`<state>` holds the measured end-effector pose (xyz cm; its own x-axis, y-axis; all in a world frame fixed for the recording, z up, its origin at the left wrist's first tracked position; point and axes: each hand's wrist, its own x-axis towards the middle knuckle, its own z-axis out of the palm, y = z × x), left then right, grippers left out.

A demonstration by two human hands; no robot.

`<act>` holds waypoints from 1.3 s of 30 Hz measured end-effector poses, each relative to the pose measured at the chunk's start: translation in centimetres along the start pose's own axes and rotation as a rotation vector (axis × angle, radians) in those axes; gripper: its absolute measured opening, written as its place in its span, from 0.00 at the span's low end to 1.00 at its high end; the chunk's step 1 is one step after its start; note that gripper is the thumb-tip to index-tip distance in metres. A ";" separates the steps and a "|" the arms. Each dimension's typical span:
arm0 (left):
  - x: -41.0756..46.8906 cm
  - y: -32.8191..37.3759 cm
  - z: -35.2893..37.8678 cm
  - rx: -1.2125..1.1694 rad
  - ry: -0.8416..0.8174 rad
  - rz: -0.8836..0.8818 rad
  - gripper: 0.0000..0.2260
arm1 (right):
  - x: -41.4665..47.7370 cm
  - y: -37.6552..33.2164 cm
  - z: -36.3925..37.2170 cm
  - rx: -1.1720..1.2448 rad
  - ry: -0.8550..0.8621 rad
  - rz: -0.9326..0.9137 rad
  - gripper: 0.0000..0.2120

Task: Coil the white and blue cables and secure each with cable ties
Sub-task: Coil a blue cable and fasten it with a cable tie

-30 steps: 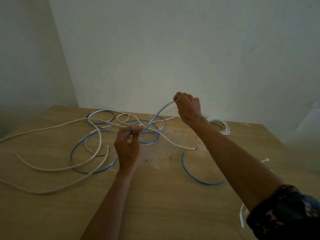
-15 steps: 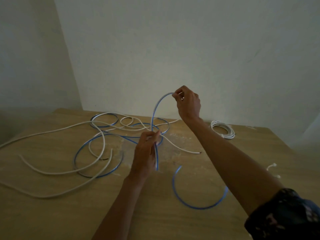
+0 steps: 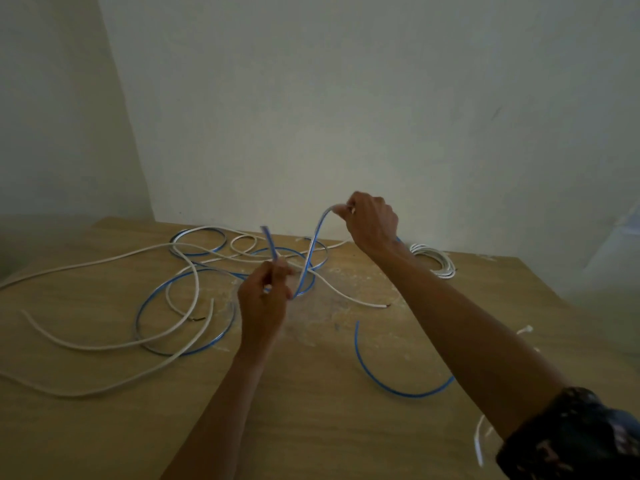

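A blue cable [image 3: 388, 384] lies in loose loops over the wooden table [image 3: 311, 427], tangled with a long white cable [image 3: 104, 346]. My right hand [image 3: 372, 221] is raised above the far middle of the table and pinches the blue cable at the top of an arc. My left hand [image 3: 265, 299] sits lower and nearer, closed on another stretch of the blue cable, which sticks up above its fingers. A finished white coil [image 3: 434, 259] rests at the far right. White cable ties lie at the right edge [image 3: 524, 330] and near my right sleeve [image 3: 479, 441].
A pale wall stands directly behind the table's far edge. The white cable trails off the table's left side [image 3: 20, 277]. Bare wood shows in the near middle. The table's right edge slants away past my right forearm.
My left hand has shifted left and slightly up with the blue cable, whose end now sticks up above the fingers. My right hand has kept its hold at about the same height.
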<state>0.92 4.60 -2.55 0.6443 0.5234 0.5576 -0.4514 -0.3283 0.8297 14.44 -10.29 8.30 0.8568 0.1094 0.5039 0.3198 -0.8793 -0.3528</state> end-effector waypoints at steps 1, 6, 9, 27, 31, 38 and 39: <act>0.2 0.1 0.0 -0.159 -0.016 -0.116 0.13 | -0.4 0.2 0.2 -0.048 -0.024 0.032 0.24; 1.4 0.3 -0.2 -0.761 -0.076 -0.448 0.12 | -0.7 0.1 1.5 0.117 -0.129 0.136 0.24; 1.7 0.0 -0.4 -0.771 -0.042 -0.517 0.19 | -0.1 -0.5 1.2 0.243 -0.178 0.201 0.20; -0.7 -1.6 -0.1 0.341 -0.406 0.338 0.16 | 1.4 -0.9 -1.6 0.529 0.002 0.240 0.10; -0.2 -3.0 0.1 0.577 -0.323 0.399 0.16 | 1.8 -1.8 -3.8 1.189 -0.244 0.190 0.11; 0.7 -3.2 -1.0 0.496 -0.484 0.269 0.20 | -0.4 -1.0 -5.9 1.332 -0.278 -0.025 0.12; 0.6 -3.0 -0.8 0.495 -0.496 0.241 0.18 | -1.0 -1.1 -5.7 1.332 -0.280 -0.028 0.11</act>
<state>2.18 6.53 -4.70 0.8184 0.0137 0.5745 -0.3602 -0.7667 0.5314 10.92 -12.06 12.69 0.8452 0.3496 0.4041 0.3465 0.2172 -0.9126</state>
